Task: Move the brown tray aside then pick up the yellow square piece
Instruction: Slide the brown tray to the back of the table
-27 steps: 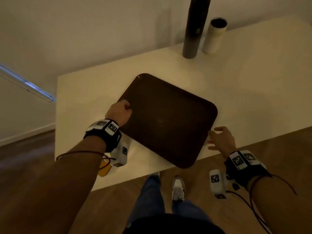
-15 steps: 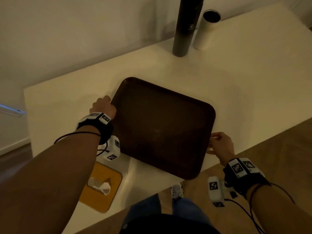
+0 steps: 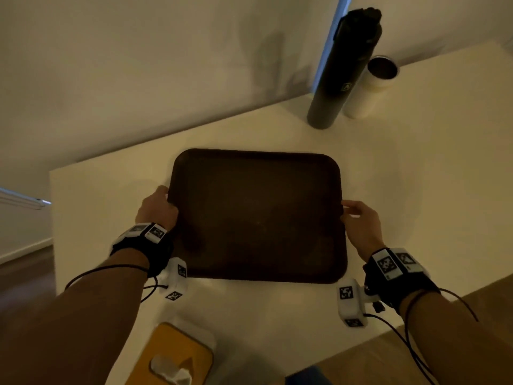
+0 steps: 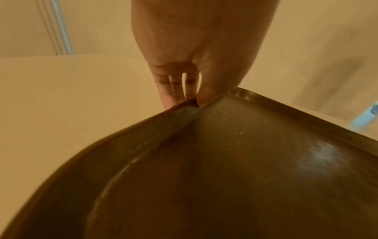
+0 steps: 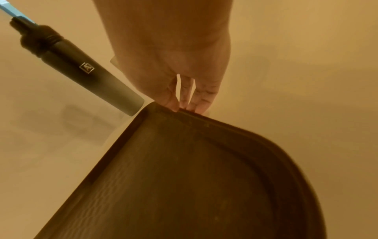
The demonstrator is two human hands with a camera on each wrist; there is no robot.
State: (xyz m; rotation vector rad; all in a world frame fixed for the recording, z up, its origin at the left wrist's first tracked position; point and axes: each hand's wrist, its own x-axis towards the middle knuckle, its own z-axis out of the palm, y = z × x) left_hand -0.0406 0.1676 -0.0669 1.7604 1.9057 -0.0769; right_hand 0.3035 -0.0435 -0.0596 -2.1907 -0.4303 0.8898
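A dark brown rectangular tray [image 3: 256, 215] lies on the white table [image 3: 416, 173], empty. My left hand [image 3: 158, 207] grips its left rim, thumb on top and fingers under the edge [image 4: 184, 98]. My right hand [image 3: 358, 218] pinches the right rim in the same way [image 5: 184, 105]. The tray's rim fills the lower part of both wrist views [image 4: 143, 129] [image 5: 225, 126]. A yellow square piece [image 3: 177, 357] with a white crumpled thing in its middle lies on the table's near left part, below my left forearm.
A tall black bottle [image 3: 344, 70] [image 5: 77, 67] and a white cup [image 3: 372, 87] stand at the table's back, right of the tray's far edge. The wall runs behind the table. Wooden floor shows at the lower right and left.
The tray has turned square to me and moved further onto the table. My right hand, open beside the tray before, now holds its right rim. The yellow piece has come into view.
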